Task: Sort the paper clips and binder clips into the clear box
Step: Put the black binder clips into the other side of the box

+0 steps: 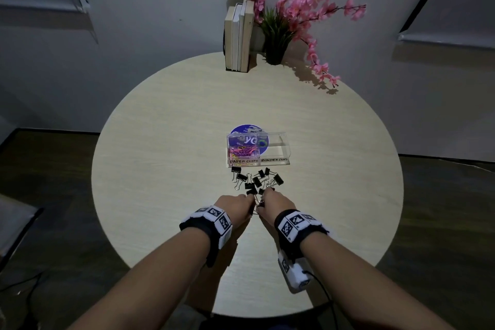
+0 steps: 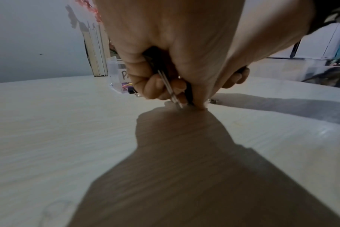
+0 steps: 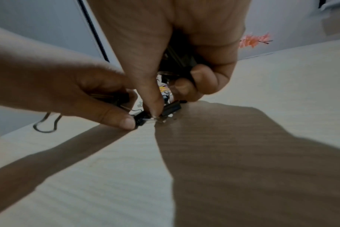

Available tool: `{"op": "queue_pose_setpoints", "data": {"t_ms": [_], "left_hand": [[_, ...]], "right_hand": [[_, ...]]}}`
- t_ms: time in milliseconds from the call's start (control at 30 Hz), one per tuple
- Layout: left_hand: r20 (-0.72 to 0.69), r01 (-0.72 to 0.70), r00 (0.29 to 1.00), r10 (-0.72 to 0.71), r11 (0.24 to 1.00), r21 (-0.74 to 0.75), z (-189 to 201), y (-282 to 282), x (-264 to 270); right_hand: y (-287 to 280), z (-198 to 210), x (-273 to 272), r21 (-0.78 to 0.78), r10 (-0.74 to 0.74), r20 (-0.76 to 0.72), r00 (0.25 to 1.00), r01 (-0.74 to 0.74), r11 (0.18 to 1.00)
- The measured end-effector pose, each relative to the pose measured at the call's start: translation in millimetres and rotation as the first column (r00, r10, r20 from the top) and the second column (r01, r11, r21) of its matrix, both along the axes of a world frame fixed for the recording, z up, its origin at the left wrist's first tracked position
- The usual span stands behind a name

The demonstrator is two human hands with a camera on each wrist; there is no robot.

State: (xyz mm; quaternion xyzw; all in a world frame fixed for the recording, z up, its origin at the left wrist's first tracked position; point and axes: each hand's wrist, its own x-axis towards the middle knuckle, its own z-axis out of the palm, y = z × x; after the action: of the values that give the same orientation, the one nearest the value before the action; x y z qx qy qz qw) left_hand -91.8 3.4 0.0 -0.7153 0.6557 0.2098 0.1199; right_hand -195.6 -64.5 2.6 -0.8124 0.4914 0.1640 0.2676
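Hands meet at the near edge of scattered black metal binder clips (image 1: 257, 181): left hand (image 1: 235, 205) and right hand (image 1: 277, 202) each clutch several, likely gathering for the clear plastic box's (image 1: 278, 162) right compartment.

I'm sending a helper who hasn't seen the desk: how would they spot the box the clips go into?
On the round pale wooden table, look just beyond the scattered black binder clips. The clear plastic two-compartment box sits partly on a blue disc, with handwritten labels along its front.
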Motion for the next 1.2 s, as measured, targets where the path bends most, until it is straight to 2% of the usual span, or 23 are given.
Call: {"op": "queue_pose_setpoints", "data": {"t_ms": [100, 167, 400, 533, 600, 667, 833, 900, 1033, 1133, 1200], "left_hand": [[0.002, -0.003, 1.0, 0.003, 1.0, 0.016, 2, 2, 3], [-0.025, -0.038, 0.999, 0.039, 0.998, 0.054, 4, 3, 7], [-0.154, -0.124, 0.977, 0.144, 0.983, 0.133, 20, -6, 39], [-0.17, -0.195, 0.962, 0.212, 0.974, 0.115, 35, -19, 60], [-0.15, -0.177, 0.969, 0.194, 0.977, 0.119, 49, -32, 66], [-0.142, -0.151, 0.976, 0.166, 0.982, 0.109, 64, -50, 71], [-0.084, -0.099, 0.99, 0.109, 0.988, 0.122, 84, -88, 79], [-0.057, -0.093, 0.993, 0.102, 0.986, 0.137, 88, -97, 82], [-0.07, -0.116, 0.99, 0.119, 0.992, 0.042, 97, -114, 82], [-0.09, -0.089, 0.992, 0.084, 0.994, -0.057, 97, -135, 74], [-0.074, -0.03, 0.997, 0.026, 0.998, -0.055, 91, -152, 62]], "right_hand": [[-7, -2, -8, 0.125, -0.057, 0.007, 0.998, 0.055, 0.991], [-11, -1, -13, 0.15, -0.044, -0.001, 0.999, 0.044, 0.988], [-26, 6, -30, 0.159, 0.188, -0.096, 0.977, -0.171, 0.972], [-72, 45, -27, 0.118, 0.093, 0.076, 0.993, -0.102, 0.988], [-93, 67, -14, 0.024, 0.043, 0.178, 0.983, -0.048, 0.999], [-109, 78, 4, -0.072, 0.037, 0.214, 0.976, -0.022, 0.997], [-120, 71, 50, -0.095, 0.121, 0.053, 0.991, -0.115, 0.989], [-121, 64, 57, -0.059, 0.108, 0.066, 0.992, -0.104, 0.993], [-122, 60, 49, -0.009, 0.032, 0.183, 0.983, -0.031, 0.999], [-120, 60, 27, -0.07, -0.013, 0.321, 0.947, 0.037, 0.997], [-112, 56, 9, -0.107, 0.004, 0.329, 0.944, 0.033, 0.994]]}}
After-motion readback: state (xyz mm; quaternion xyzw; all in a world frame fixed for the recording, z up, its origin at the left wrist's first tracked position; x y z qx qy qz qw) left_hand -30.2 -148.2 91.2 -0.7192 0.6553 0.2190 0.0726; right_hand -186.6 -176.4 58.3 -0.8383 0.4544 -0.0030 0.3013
